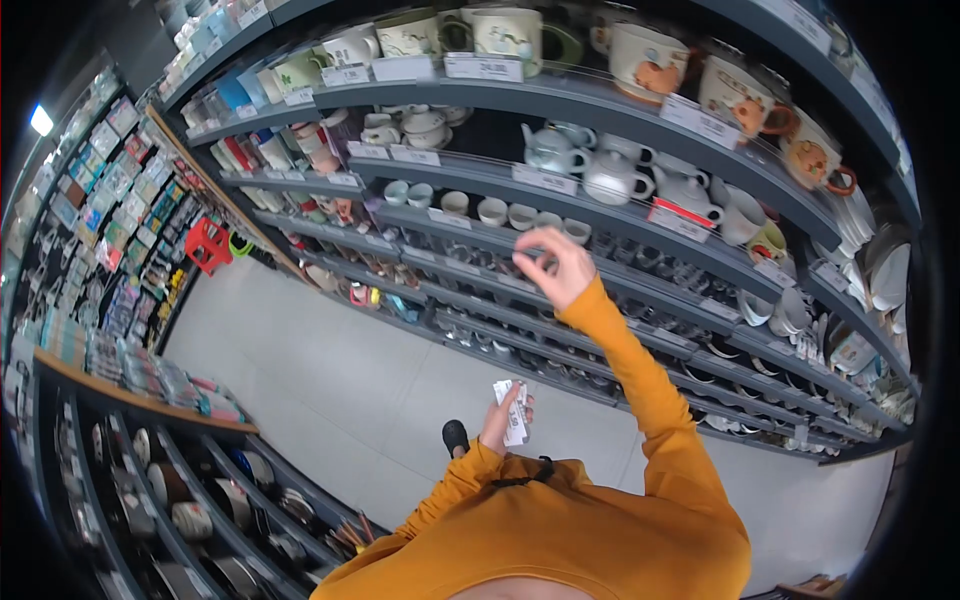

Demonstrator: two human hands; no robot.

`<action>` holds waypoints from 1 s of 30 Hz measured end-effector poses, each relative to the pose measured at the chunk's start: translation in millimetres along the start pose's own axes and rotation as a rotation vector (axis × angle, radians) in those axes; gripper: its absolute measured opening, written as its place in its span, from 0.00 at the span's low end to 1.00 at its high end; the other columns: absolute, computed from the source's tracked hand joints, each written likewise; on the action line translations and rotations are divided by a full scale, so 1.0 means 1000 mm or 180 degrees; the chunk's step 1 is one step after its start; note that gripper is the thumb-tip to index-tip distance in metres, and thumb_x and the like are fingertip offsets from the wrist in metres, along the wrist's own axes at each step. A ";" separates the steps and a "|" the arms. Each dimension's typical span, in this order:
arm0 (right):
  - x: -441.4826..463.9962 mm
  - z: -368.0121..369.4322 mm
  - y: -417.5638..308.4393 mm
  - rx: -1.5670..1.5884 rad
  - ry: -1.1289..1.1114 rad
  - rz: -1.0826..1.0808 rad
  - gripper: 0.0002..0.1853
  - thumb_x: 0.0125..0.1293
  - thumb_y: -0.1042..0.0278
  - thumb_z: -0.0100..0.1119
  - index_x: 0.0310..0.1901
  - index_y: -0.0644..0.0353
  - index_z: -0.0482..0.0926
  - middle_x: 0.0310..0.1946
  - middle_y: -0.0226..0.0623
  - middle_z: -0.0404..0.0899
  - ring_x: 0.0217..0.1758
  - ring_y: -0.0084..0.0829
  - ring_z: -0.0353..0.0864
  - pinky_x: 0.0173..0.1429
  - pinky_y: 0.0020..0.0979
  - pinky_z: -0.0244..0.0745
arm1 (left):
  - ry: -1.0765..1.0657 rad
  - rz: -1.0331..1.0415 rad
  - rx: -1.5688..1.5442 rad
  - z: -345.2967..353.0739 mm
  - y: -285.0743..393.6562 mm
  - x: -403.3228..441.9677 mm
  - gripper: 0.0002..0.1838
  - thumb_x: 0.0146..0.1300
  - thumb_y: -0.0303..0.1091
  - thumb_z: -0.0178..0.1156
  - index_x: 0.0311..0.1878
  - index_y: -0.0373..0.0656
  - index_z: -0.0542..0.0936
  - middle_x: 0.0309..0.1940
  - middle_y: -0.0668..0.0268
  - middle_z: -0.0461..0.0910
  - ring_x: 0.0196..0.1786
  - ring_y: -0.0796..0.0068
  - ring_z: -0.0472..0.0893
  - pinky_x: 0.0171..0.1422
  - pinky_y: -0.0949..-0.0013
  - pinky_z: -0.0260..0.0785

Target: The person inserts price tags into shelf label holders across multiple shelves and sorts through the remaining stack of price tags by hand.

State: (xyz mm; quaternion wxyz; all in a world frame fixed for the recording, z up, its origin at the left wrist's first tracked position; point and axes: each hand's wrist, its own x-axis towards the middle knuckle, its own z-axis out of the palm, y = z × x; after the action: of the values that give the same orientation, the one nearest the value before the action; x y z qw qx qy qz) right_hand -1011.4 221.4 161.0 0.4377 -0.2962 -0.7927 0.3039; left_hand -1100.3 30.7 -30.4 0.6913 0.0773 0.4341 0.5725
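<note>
My right hand [557, 268] is raised in front of the shelves, thumb and forefinger curled together in a ring-like pinch. Whatever sits between the fingertips, if anything, is too small to make out. Just behind it is a row of small pale cups [492, 211], with glassware [655, 262] on the tier below. Low by my waist, my left hand [498, 422] is closed around a small stack of white price labels [516, 414] with dark print. More price labels [545, 179] line the shelf edges, below teapots [616, 178] and mugs [508, 34].
Grey shelving [600, 112] curves across the front and right. A lower rack [165, 490] with bowls stands at the left, packaged goods [130, 365] along its top. A red stool [208, 246] is at the aisle's far end, on the pale tiled floor [290, 350].
</note>
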 end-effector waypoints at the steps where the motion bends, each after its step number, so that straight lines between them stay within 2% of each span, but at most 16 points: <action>1: 0.027 0.016 -0.006 -0.0106 0.0187 -0.0105 0.09 0.60 0.65 0.63 0.40 0.57 0.79 0.43 0.32 0.79 0.25 0.25 0.79 0.33 0.26 0.72 | -0.0156 -0.0030 0.0080 -0.009 0.018 0.001 0.22 0.68 0.50 0.54 0.53 0.39 0.74 0.32 0.67 0.78 0.26 0.78 0.76 0.29 0.75 0.69; 5: 0.123 0.081 -0.019 -0.0919 0.0610 -0.0139 0.14 0.61 0.60 0.62 0.46 0.54 0.78 0.46 0.29 0.78 0.28 0.28 0.82 0.36 0.31 0.75 | -0.0432 -0.0565 0.0298 -0.072 0.084 0.020 0.23 0.70 0.51 0.51 0.49 0.37 0.75 0.30 0.69 0.75 0.27 0.77 0.75 0.32 0.75 0.69; 8: 0.180 0.125 0.004 -0.1745 0.0687 0.0114 0.16 0.61 0.55 0.61 0.48 0.52 0.78 0.48 0.34 0.78 0.35 0.41 0.83 0.41 0.40 0.76 | -0.0473 -0.0609 0.0418 -0.118 0.129 0.035 0.22 0.70 0.51 0.51 0.46 0.38 0.76 0.29 0.69 0.75 0.27 0.77 0.75 0.32 0.75 0.70; 10: 0.202 0.145 0.014 -0.2464 0.0733 0.0195 0.15 0.61 0.53 0.60 0.45 0.52 0.80 0.46 0.37 0.79 0.39 0.45 0.82 0.43 0.43 0.76 | -0.0533 -0.0790 0.0318 -0.139 0.163 0.043 0.21 0.70 0.51 0.51 0.43 0.38 0.75 0.30 0.67 0.76 0.28 0.76 0.76 0.34 0.74 0.71; 11: 0.208 0.146 0.012 -0.2322 0.0528 0.0327 0.13 0.61 0.53 0.60 0.39 0.53 0.82 0.43 0.37 0.80 0.40 0.45 0.82 0.42 0.42 0.76 | -0.0629 -0.0757 0.0218 -0.146 0.180 0.043 0.21 0.70 0.51 0.51 0.44 0.38 0.75 0.31 0.66 0.77 0.29 0.76 0.77 0.35 0.74 0.71; 12: 0.212 0.149 0.007 -0.2470 0.0556 0.0311 0.12 0.61 0.54 0.60 0.34 0.54 0.82 0.36 0.35 0.82 0.33 0.40 0.84 0.38 0.39 0.77 | -0.0701 -0.0727 0.0126 -0.150 0.197 0.044 0.21 0.70 0.51 0.51 0.44 0.38 0.75 0.32 0.65 0.77 0.30 0.75 0.78 0.36 0.74 0.72; 14: 0.215 0.151 -0.009 -0.1902 0.0330 0.0865 0.10 0.61 0.57 0.61 0.34 0.54 0.82 0.30 0.34 0.83 0.24 0.33 0.83 0.33 0.33 0.76 | -0.0711 -0.0672 0.0199 -0.159 0.225 0.050 0.22 0.70 0.51 0.50 0.45 0.37 0.74 0.35 0.63 0.78 0.34 0.73 0.80 0.41 0.72 0.74; 15: 0.216 0.152 -0.006 -0.1774 0.0440 0.0787 0.09 0.60 0.58 0.63 0.33 0.55 0.82 0.27 0.32 0.82 0.18 0.28 0.80 0.30 0.30 0.74 | -0.0721 -0.0628 0.0261 -0.161 0.238 0.053 0.22 0.70 0.51 0.50 0.46 0.37 0.73 0.37 0.61 0.79 0.37 0.71 0.81 0.44 0.71 0.76; 18: 0.206 0.152 -0.024 -0.1308 0.0925 0.0513 0.09 0.61 0.62 0.63 0.34 0.58 0.81 0.28 0.33 0.81 0.21 0.26 0.81 0.29 0.25 0.71 | -0.0576 -0.0420 -0.0002 -0.146 0.281 0.043 0.22 0.71 0.50 0.49 0.47 0.36 0.73 0.46 0.54 0.78 0.48 0.65 0.81 0.55 0.68 0.75; 19: 0.196 0.153 -0.026 -0.0824 0.1116 0.0357 0.08 0.62 0.65 0.63 0.35 0.61 0.80 0.28 0.34 0.80 0.23 0.25 0.81 0.28 0.24 0.70 | -0.0907 -0.0393 -0.0095 -0.147 0.291 0.044 0.22 0.72 0.50 0.46 0.50 0.37 0.72 0.56 0.54 0.74 0.61 0.66 0.74 0.67 0.64 0.67; 20: 0.180 0.157 -0.031 -0.0542 0.1305 0.0354 0.07 0.63 0.68 0.63 0.36 0.63 0.79 0.28 0.34 0.80 0.23 0.21 0.79 0.27 0.23 0.69 | -0.0894 -0.0248 -0.0179 -0.143 0.297 0.043 0.22 0.73 0.50 0.45 0.50 0.37 0.72 0.58 0.56 0.72 0.63 0.67 0.71 0.69 0.63 0.64; 22: 0.129 0.176 -0.036 0.0116 0.1348 0.1060 0.08 0.65 0.68 0.60 0.40 0.63 0.78 0.28 0.31 0.79 0.22 0.17 0.74 0.26 0.20 0.68 | -0.0877 0.0026 -0.0339 -0.124 0.314 0.037 0.22 0.74 0.49 0.42 0.52 0.37 0.72 0.63 0.59 0.69 0.68 0.68 0.66 0.73 0.62 0.59; 23: 0.092 0.196 -0.013 0.0735 0.1370 0.1041 0.07 0.66 0.68 0.60 0.41 0.62 0.78 0.28 0.31 0.79 0.21 0.18 0.74 0.24 0.20 0.67 | -0.0955 0.0048 -0.0236 -0.125 0.314 0.042 0.23 0.74 0.50 0.40 0.54 0.38 0.70 0.65 0.60 0.67 0.69 0.68 0.64 0.74 0.62 0.56; 24: 0.062 0.215 -0.026 0.1216 0.1166 0.1667 0.07 0.66 0.68 0.60 0.41 0.61 0.79 0.28 0.30 0.79 0.21 0.18 0.75 0.21 0.20 0.66 | -0.1037 0.0069 -0.0137 -0.128 0.310 0.049 0.24 0.75 0.50 0.38 0.57 0.38 0.69 0.67 0.62 0.65 0.71 0.67 0.62 0.75 0.62 0.53; 28: -0.061 0.303 -0.011 0.1858 0.0812 0.3018 0.09 0.66 0.69 0.58 0.45 0.62 0.79 0.32 0.32 0.82 0.26 0.22 0.81 0.24 0.20 0.70 | -0.1389 -0.0323 0.0252 -0.135 0.291 0.066 0.26 0.75 0.51 0.36 0.60 0.38 0.67 0.70 0.65 0.62 0.73 0.68 0.58 0.76 0.63 0.49; 30: -0.081 0.310 -0.016 0.2210 0.0824 0.3142 0.11 0.68 0.67 0.56 0.48 0.63 0.77 0.33 0.32 0.82 0.28 0.22 0.81 0.26 0.20 0.71 | -0.1213 -0.0371 0.0552 -0.129 0.285 0.061 0.26 0.73 0.53 0.40 0.57 0.37 0.68 0.63 0.58 0.69 0.66 0.65 0.68 0.69 0.64 0.61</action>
State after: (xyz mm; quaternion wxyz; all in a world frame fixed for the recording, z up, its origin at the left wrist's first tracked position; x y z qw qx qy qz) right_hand -1249.6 82.6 -3.4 0.4090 -0.5028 -0.3573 0.6725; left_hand -1398.1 127.7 31.6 0.7836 0.2181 0.3469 0.4670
